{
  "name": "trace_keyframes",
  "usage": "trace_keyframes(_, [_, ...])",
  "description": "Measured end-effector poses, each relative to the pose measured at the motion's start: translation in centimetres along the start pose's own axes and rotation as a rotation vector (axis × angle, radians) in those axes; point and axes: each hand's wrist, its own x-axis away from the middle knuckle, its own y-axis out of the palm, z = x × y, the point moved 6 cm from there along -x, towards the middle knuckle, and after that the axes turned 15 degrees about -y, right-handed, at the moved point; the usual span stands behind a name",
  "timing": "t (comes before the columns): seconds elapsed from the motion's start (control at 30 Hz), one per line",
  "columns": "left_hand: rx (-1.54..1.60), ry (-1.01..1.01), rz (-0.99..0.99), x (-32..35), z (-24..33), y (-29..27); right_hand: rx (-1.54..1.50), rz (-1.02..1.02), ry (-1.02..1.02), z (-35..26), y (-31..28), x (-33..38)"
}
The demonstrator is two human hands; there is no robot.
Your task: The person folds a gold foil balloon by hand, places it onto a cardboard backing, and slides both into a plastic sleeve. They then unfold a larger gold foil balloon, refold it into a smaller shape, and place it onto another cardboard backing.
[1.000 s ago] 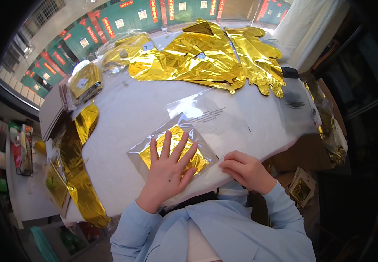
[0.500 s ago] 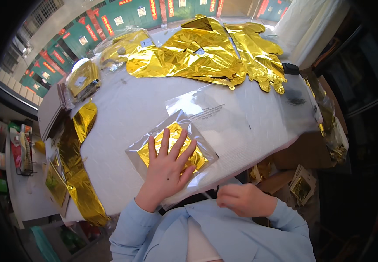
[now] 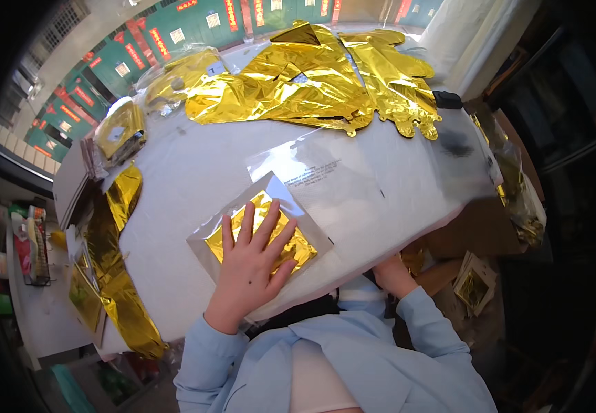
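My left hand lies flat, fingers spread, on a clear packet near the table's front edge. Folded gold foil shows inside the packet, under and around my fingers. Just beyond it, a larger clear plastic bag with a printed notice is spread flat on the table. My right hand reaches down beside the front edge of the table, to the right. Its fingers are hidden by the table edge, so whatever they hold cannot be seen.
Flat gold foil balloons cover the table's far side, with bagged gold foil at the far left. A long gold foil strip hangs over the left edge. Below right stand a cardboard box and foil packets on cards.
My right hand has moved from in front of my body to the right and down below the table edge. My left hand stays flat on the packet. The view has shifted slightly.
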Motion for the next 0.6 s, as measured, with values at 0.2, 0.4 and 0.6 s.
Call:
trace_keyframes(0.2, [0.115, 0.000, 0.023, 0.5, -0.7, -0.5, -0.327, 0.231, -0.214, -4.0, 0.5, -9.1])
trace_keyframes(0.4, [0.409, 0.031, 0.026, 0.2, -1.2, -0.9, -0.453, 0.249, -0.234, -8.8, 1.3, -18.9])
trace_keyframes(0.6, [0.659, 0.015, 0.104, 0.9, -3.2, -2.2, -0.599, 0.222, -0.229, -7.2, 2.1, -15.4])
